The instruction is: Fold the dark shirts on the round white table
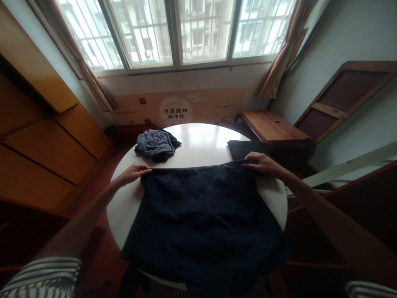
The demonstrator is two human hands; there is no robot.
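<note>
A dark navy garment (204, 219) lies spread over the round white table (198, 145), its near part hanging past the front edge. Its exact kind I cannot make out. My left hand (135, 171) pinches the garment's far left corner. At the far right corner, my right hand (260, 162) is closed on the same edge, which is drawn fairly straight between both hands. Just beyond my right hand rests a flat, dark folded cloth (245, 149), partly hidden by the hand and the garment.
A crumpled heap of grey and dark clothes (158, 145) sits at the table's back left. Behind on the right is a wooden bench (273, 126). Orange-brown cabinets (46, 136) line the left side, and a barred window (180, 33) spans the far wall.
</note>
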